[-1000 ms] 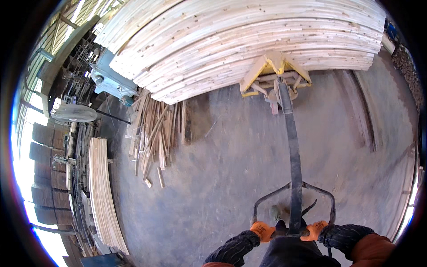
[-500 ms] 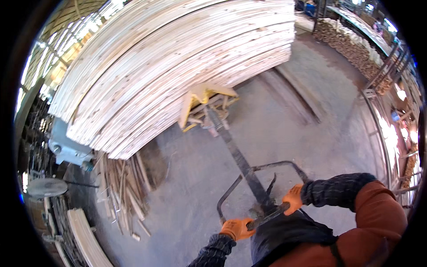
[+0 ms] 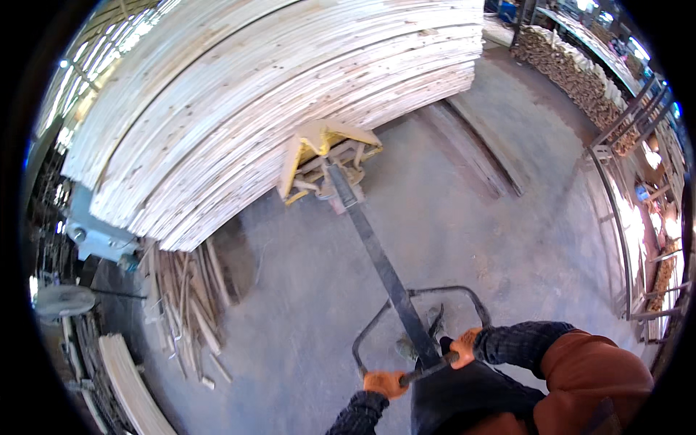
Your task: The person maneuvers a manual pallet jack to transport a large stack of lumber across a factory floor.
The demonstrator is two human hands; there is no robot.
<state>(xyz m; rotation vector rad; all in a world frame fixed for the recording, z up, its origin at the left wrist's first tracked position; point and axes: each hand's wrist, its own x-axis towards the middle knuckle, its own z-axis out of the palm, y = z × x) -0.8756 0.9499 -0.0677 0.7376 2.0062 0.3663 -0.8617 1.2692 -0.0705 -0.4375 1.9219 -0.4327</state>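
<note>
Head view: both hands were on the pallet jack's handle, gloves orange. Left hand (image 3: 386,384) was curled closed round the left end of the crossbar (image 3: 428,370); right hand (image 3: 465,348) was closed the same way on the right end. Couldn't see every finger, but both grips wrapped the bar.

Pallet jack (image 3: 377,261) sat in front of the person, its long dark shaft slanting up and left from the crossbar to a dusty yellow frame (image 3: 319,141). Bent black tubing (image 3: 446,289) flanked the shaft near the hands. Yellow frame was right up at the long side of a big pale lumber stack (image 3: 290,87); couldn't tell if they touched, and the stack hid whatever lay under it.

Left of the jack: loose wood strips (image 3: 192,304) heaped on the concrete floor (image 3: 312,312), blue-grey machine (image 3: 101,225) by the stack's near corner, round fan (image 3: 64,299), bundle of pale boards (image 3: 134,384). Right: dark floor strip (image 3: 482,148), brown wood pile (image 3: 573,65) farther back.
</note>
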